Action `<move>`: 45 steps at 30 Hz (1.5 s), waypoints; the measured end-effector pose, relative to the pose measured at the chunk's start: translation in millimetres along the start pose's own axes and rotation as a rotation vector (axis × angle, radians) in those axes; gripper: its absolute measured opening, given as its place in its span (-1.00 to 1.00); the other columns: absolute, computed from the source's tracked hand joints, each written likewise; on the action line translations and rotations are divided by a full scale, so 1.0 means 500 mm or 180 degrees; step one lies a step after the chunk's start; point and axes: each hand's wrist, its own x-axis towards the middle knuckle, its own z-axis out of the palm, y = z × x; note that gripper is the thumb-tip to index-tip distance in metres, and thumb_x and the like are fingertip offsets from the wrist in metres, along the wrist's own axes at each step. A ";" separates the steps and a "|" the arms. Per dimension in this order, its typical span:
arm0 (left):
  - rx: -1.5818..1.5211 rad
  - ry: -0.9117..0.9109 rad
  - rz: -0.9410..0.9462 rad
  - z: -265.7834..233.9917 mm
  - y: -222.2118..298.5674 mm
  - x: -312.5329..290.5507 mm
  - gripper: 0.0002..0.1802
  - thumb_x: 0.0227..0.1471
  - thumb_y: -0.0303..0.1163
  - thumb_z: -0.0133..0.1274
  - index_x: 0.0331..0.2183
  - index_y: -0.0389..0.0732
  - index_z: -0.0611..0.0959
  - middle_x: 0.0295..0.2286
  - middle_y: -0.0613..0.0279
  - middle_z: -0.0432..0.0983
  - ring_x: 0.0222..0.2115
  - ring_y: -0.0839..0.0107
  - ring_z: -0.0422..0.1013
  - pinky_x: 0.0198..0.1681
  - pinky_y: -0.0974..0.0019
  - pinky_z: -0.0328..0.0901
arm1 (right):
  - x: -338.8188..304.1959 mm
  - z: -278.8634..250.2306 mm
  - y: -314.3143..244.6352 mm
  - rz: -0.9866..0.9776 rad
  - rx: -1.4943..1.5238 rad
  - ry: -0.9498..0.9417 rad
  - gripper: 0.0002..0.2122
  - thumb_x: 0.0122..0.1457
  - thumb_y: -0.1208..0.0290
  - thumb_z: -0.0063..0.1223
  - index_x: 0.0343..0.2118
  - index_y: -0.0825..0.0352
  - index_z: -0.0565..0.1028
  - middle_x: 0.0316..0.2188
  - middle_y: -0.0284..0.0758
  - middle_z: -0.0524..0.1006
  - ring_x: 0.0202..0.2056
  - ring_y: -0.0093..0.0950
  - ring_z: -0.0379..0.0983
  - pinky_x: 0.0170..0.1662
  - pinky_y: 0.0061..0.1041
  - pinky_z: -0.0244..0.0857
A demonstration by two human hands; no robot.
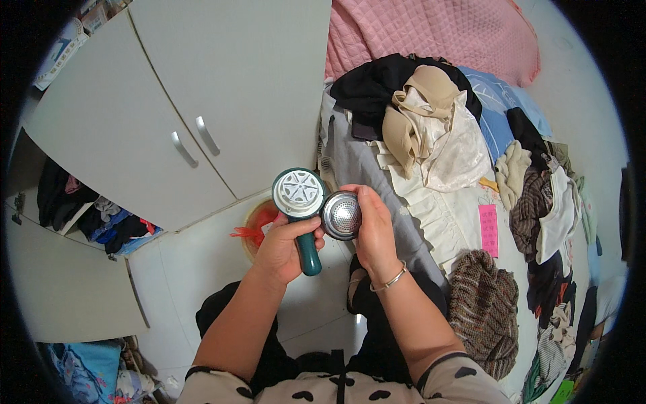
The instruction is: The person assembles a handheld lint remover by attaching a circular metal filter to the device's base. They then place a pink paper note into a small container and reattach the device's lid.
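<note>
A dark green fabric shaver [309, 254] is gripped by its handle in my left hand [284, 250]. Its round head faces up, with the white spoked blade disc [300, 189] uncovered. My right hand [374, 232] holds the round silver mesh cover [342, 215] by its right edge, fingers curled over the rim. This perforated cover is off the shaver and sits right beside its head; whether the two touch I cannot tell. Below the shaver stands a bin [254, 225] with a red plastic bag in it, partly hidden by my left hand.
A bed on the right bears beige bras [431, 94], a brown knitted garment [486, 310], a pink paper slip [488, 231] and several heaped clothes. Behind it lies a pink quilted cover [431, 34]. A white wardrobe [256, 87] stands at the left, with clothes on open shelves.
</note>
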 end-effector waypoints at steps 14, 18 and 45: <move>0.0068 -0.0153 0.0623 -0.017 0.068 -0.046 -0.59 -0.08 -0.65 0.07 -0.10 -0.29 0.52 -0.46 0.33 0.43 -0.53 0.54 0.32 -0.53 0.43 0.26 | -0.039 0.044 -0.038 -0.0762 -0.1406 -0.1082 -0.26 0.01 0.36 0.22 0.24 0.38 0.09 0.12 -0.12 0.20 0.13 -0.33 0.21 0.14 -0.42 0.13; 0.0403 -0.0132 0.0570 -0.015 0.056 -0.048 -0.67 -0.01 -0.56 0.08 -0.12 -0.28 0.54 -0.50 0.29 0.44 -0.56 0.53 0.33 -0.51 0.47 0.29 | -0.034 0.046 -0.012 -0.1220 -0.2396 -0.1078 -0.20 -0.07 0.31 0.29 0.22 0.37 0.10 0.06 -0.06 0.25 0.11 -0.19 0.23 0.14 -0.33 0.13; 0.0205 0.0636 0.0781 -0.044 0.109 -0.052 -0.71 0.04 -0.45 0.07 -0.14 -0.23 0.51 -0.56 0.24 0.36 -0.62 0.47 0.28 -0.58 0.43 0.24 | -0.074 0.053 -0.037 0.1924 0.2356 -0.2113 -0.18 0.19 -0.21 -0.40 0.22 0.54 -0.06 -0.04 0.23 0.31 -0.12 0.05 0.44 -0.19 -0.17 0.45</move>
